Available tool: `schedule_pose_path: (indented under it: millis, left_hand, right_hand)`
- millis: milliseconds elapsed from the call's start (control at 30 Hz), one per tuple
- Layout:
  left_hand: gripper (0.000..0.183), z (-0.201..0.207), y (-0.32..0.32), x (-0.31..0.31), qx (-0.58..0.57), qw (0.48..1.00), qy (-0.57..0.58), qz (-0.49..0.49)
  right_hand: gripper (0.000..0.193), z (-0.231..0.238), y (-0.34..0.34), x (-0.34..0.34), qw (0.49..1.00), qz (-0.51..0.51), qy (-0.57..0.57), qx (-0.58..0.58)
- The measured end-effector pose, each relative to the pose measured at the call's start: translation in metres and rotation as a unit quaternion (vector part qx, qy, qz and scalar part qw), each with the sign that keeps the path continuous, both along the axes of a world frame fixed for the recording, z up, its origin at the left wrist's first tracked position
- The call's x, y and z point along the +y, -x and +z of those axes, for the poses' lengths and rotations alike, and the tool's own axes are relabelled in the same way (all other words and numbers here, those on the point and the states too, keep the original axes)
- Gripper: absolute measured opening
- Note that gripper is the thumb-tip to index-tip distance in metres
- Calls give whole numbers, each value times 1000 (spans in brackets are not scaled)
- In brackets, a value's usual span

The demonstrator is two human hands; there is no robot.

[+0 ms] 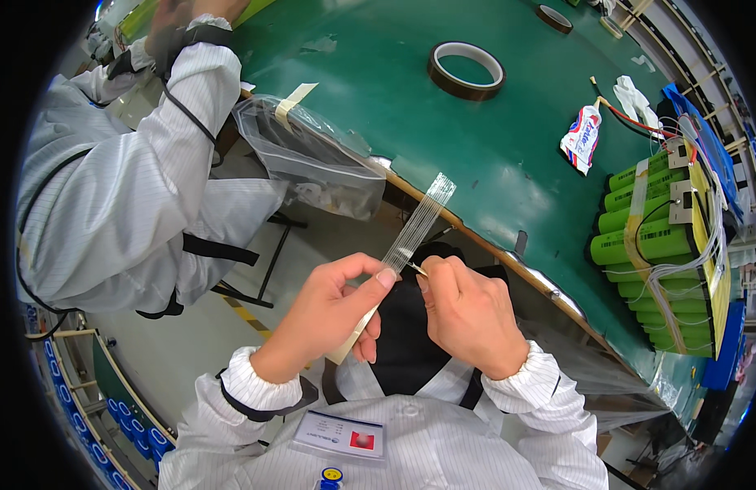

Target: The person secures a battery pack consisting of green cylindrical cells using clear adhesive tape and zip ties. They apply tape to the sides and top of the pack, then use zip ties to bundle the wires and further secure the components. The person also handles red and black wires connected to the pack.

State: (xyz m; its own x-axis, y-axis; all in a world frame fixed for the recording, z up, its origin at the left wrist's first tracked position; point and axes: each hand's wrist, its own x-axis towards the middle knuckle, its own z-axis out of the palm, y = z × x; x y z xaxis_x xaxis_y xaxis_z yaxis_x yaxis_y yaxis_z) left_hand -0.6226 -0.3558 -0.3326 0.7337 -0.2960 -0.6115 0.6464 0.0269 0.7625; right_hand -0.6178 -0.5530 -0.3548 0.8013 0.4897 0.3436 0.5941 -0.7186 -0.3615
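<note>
A translucent strip of filament tape [424, 216], finely lined along its length, runs from the edge of the green table [361, 73] down toward me. My left hand [325, 306] pinches this strip between thumb and fingers. A pale lower part of it comes out below the hand. Close by on the right, my right hand [473, 314] is closed round a thin, dark pointed tool [414, 268]. Its tip is at the strip, beside my left thumb; the fist hides the rest, so its kind is unclear.
A brown tape roll [468, 71] lies on the table. At right stands a green battery pack [651, 245] with white wires, near a white tube-shaped packet [582, 139]. A clear plastic bag [312, 155] hangs from the edge. A co-worker in a white coat [141, 180] sits at left.
</note>
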Motion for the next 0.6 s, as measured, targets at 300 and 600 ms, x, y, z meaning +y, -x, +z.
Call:
schedule_pose_path:
  millis: [300,600]
  left_hand:
    - [27,1,8,1,-29,999,11,15]
    - [26,10,4,6,-67,998,-13,1]
  right_hand:
    - [14,-8,0,9,1000,-3,-5,-2]
    - [10,-60,30,-35,973,-42,116,193]
